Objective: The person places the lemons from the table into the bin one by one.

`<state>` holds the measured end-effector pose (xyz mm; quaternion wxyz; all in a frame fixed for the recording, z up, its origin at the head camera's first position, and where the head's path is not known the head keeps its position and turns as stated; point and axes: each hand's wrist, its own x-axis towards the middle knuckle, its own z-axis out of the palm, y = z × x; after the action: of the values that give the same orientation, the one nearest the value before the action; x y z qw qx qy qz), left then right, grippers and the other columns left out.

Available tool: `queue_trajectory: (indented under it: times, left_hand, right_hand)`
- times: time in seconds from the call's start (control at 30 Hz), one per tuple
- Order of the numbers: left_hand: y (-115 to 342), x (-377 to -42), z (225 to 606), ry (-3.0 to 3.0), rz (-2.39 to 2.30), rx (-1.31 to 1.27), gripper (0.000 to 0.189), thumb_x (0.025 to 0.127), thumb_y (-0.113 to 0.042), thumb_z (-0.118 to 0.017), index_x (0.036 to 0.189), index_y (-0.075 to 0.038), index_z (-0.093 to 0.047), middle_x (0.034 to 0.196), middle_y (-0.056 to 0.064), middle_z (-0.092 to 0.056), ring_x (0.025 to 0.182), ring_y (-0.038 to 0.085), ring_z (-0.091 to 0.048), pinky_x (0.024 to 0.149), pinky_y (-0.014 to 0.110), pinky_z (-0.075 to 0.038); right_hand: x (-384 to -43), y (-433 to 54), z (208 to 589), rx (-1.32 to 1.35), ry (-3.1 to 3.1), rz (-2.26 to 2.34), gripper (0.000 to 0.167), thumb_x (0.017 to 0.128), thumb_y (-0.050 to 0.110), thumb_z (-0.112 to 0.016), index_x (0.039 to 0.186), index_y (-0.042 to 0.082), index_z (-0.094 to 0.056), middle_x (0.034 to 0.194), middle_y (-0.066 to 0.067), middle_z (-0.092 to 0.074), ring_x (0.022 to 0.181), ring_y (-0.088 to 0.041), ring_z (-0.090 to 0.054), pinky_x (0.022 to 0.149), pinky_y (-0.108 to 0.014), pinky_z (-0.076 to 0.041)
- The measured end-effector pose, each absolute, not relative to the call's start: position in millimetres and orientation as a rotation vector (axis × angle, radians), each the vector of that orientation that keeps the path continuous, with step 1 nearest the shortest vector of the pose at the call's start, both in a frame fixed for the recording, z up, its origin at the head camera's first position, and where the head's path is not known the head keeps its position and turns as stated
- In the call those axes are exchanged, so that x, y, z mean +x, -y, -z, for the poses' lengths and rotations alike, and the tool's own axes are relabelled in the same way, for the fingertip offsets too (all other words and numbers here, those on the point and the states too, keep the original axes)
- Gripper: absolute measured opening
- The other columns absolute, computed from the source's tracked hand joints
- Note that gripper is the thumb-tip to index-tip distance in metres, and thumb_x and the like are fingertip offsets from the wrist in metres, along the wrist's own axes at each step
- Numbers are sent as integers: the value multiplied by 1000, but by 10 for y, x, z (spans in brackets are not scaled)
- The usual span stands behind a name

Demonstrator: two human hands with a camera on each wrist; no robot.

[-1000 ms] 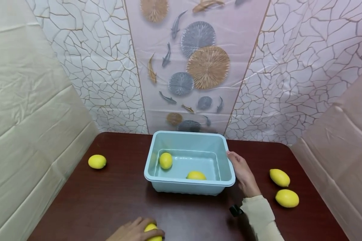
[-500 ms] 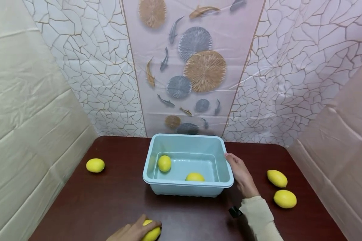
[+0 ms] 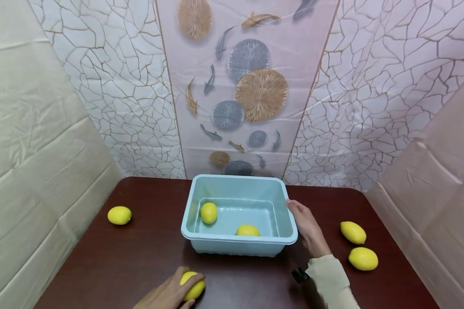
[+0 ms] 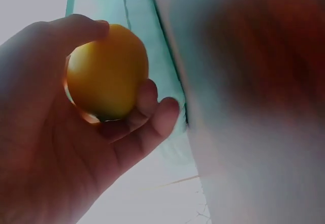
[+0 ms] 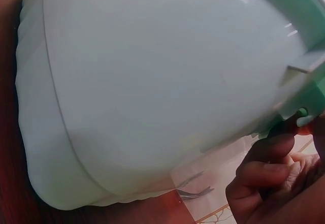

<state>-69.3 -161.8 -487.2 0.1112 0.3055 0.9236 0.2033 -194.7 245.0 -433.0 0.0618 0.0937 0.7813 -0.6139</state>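
My left hand (image 3: 169, 291) grips a yellow lemon (image 3: 193, 286) near the front of the table, left of centre. In the left wrist view, thumb and fingers curl round that lemon (image 4: 109, 71), with the basin (image 4: 147, 36) behind it. A light blue plastic basin (image 3: 239, 247) stands at the middle back of the table. One lemon (image 3: 209, 213) lies inside it at the left, another lemon (image 3: 248, 230) by its front wall. My right hand (image 3: 307, 225) holds the basin's right rim; in the right wrist view its fingers (image 5: 264, 173) curl under the rim's edge.
A lemon (image 3: 119, 215) lies at the table's far left. Two more, an upper lemon (image 3: 353, 232) and a lower lemon (image 3: 363, 259), lie close together at the right. The dark red-brown table (image 3: 112, 262) meets a patterned cloth wall (image 3: 139, 107) at the back.
My left hand has moved slightly up and away from the front edge with the lemon in its grip. The right hand stays on the basin's rim. The head view has shifted slightly.
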Motion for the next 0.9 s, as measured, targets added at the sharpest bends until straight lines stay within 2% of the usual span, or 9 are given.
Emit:
queue_trajectory:
  times: [0.17,0.4,0.5,0.6,0.73,0.9]
  left_hand:
    - [1588,-674,4706,-2800,-515,853,51,96,-36,-73,143,-36,-56,134,2,-51,79,7,-50,54,25,-40]
    - [1620,-689,4561,-3094,-669,1016,60,85,-34,-84,140,-25,-61,127,-4,-56,64,-4,-44,51,19,-39]
    - [1635,-716,4509,-3229,-756,1006,67,79,-35,-90,139,-23,-62,125,-7,-57,67,-5,-46,54,18,-43]
    - [1635,-773,4439,-3291,-885,1006,70,76,-33,-93,139,-24,-62,125,-11,-57,76,-3,-54,63,19,-51]
    - [1634,-874,4346,-3269,-1100,1053,71,76,-25,-94,138,-21,-62,125,-10,-57,88,3,-60,73,24,-57]
    - [1630,-1035,4234,-3231,-1232,1062,67,77,-23,-94,136,-19,-62,122,-10,-57,93,6,-61,77,26,-58]
  right_hand:
    - [-1934,-2457,4335,271,-2340,1865,65,111,53,-44,152,4,-50,132,-18,-63,98,-15,-65,78,-28,-57]
    - [-1944,-2469,4340,267,-2359,1875,62,112,52,-44,147,3,-54,120,-16,-66,93,-15,-65,76,-29,-57]
    - [-1931,-2465,4360,268,-2361,1863,61,112,52,-43,147,2,-55,122,-16,-66,95,-15,-64,77,-28,-56]
    - [-1923,-2463,4374,272,-2360,1865,62,112,52,-43,148,2,-54,126,-18,-65,97,-15,-64,78,-28,-56]
    - [-1924,-2463,4369,263,-2349,1875,64,112,52,-43,151,2,-50,129,-19,-65,99,-15,-66,78,-28,-57]
    - [-1926,-2471,4345,252,-2355,1874,62,112,51,-43,152,3,-50,125,-18,-65,97,-16,-66,76,-29,-57]
